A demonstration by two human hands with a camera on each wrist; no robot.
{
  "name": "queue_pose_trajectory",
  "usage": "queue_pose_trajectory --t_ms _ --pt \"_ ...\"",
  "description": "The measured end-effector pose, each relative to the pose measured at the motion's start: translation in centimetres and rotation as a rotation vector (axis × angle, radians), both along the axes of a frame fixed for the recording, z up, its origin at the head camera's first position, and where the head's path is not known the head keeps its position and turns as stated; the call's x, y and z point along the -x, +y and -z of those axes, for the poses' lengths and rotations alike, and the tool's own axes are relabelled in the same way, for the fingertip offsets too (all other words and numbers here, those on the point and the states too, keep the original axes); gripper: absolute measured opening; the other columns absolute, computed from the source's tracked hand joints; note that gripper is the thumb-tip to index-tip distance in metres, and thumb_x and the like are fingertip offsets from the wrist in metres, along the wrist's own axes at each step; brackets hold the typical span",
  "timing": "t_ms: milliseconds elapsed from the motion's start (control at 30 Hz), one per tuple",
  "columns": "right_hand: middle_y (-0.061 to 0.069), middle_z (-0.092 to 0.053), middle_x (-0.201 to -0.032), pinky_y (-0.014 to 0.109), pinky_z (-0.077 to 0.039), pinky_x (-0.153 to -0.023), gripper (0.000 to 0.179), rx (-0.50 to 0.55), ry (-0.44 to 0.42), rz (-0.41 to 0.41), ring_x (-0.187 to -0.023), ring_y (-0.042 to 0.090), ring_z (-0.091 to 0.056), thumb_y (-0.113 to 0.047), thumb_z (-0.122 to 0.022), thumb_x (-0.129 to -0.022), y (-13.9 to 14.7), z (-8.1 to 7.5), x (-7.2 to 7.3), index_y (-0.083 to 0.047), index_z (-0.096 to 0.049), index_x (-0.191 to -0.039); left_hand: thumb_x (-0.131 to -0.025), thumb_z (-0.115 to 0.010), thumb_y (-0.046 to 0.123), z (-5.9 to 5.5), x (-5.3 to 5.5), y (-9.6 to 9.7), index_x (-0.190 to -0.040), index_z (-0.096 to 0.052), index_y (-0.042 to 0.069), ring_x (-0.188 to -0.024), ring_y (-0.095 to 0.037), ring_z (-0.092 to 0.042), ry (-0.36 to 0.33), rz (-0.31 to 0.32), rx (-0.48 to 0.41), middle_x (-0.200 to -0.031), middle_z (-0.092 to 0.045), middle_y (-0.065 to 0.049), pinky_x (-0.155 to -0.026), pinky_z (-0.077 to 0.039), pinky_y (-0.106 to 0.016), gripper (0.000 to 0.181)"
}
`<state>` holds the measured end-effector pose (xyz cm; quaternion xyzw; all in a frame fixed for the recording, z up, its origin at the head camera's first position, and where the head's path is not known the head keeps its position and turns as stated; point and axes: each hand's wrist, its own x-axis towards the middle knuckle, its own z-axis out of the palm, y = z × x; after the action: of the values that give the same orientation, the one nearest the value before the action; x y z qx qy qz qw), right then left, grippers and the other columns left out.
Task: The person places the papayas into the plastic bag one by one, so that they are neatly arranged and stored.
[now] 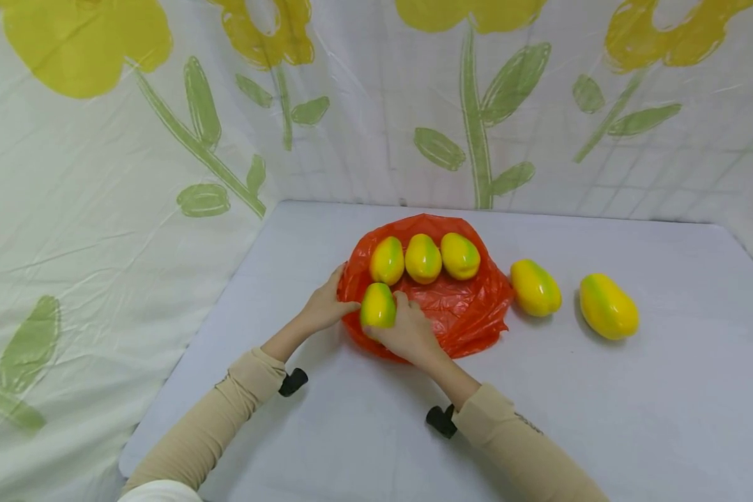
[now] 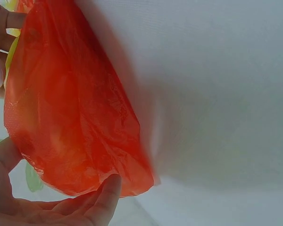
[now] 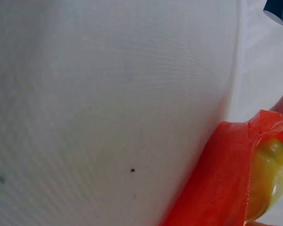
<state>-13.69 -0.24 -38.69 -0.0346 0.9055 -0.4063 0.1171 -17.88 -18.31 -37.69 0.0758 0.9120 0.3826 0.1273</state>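
Right hand [image 1: 408, 333] pinching a yellow-green mango [image 1: 378, 303] at the near left of a red plastic bag [image 1: 448, 314]; left hand [image 1: 325, 305] gripping the bag's left side. Three mangoes [image 1: 423, 259] line its far side; two others [image 1: 535, 288] lie right.

Bright, diffuse light in the head view, small glints on the yellow fruits [image 1: 423, 259]; dimmer, softer wrist views.

Toward the far edge of your pale table [image 1: 684, 404], the bag [image 1: 452, 310] is red, the fruits [image 1: 423, 258] yellow streaked green; yellow flowers [image 1: 84, 42] pattern the white curtain [image 1: 364, 139].
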Motion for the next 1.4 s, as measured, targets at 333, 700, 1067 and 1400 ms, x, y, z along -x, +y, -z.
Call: queue_pose_trajectory --t_ms 333,700,1067,1400 --pt "0.023 -0.036 -0.149 0.060 -0.040 -0.101 0.086 -0.092 0.068 -0.025 -0.131 0.041 -0.041 -0.044 -0.070 -0.086 3.3 -1.6 -0.6 -0.001 -0.030 -0.149 -0.092 -0.058 0.020 0.1 0.2 -0.3 -0.155 -0.011 0.003 -0.130 -0.041 -0.043 -0.007 -0.011 -0.008 -0.151 -0.034 -0.023 -0.104 -0.040 -0.054 0.080" --pt "0.032 -0.042 -0.139 0.062 -0.039 -0.099 0.064 -0.095 0.218 0.181 -0.125 0.047 -0.041 -0.033 -0.057 -0.096 15.8 -4.7 -0.5 0.007 -0.037 -0.143 -0.093 -0.057 0.019 0.1 0.0 -0.1 -0.155 -0.010 0.004 -0.131 -0.041 -0.042 -0.044 -0.026 -0.025 -0.151 -0.034 -0.023 -0.103 -0.041 -0.054 0.079" --pt "0.041 -0.005 -0.150 0.069 -0.016 -0.107 0.070 -0.306 0.289 0.351 -0.138 0.057 -0.005 -0.025 -0.055 -0.094 26.6 -2.4 -1.0 0.019 -0.027 -0.140 -0.092 -0.056 0.023 -0.2 -0.1 -0.2 -0.155 -0.010 0.004 -0.129 -0.042 -0.043 -0.035 -0.005 -0.026 -0.150 -0.034 -0.024 -0.103 -0.040 -0.055 0.081" --pt "0.052 -0.020 -0.134 0.072 -0.026 -0.098 0.083 -0.310 0.062 0.262 -0.122 0.065 -0.023 -0.036 -0.050 -0.097 30.0 -0.8 0.0 0.028 -0.016 -0.137 -0.093 -0.056 0.019 0.0 0.3 -0.2 -0.155 -0.010 0.003 -0.131 -0.041 -0.042 -0.034 -0.011 -0.017 -0.152 -0.033 -0.023 -0.104 -0.039 -0.054 0.078"
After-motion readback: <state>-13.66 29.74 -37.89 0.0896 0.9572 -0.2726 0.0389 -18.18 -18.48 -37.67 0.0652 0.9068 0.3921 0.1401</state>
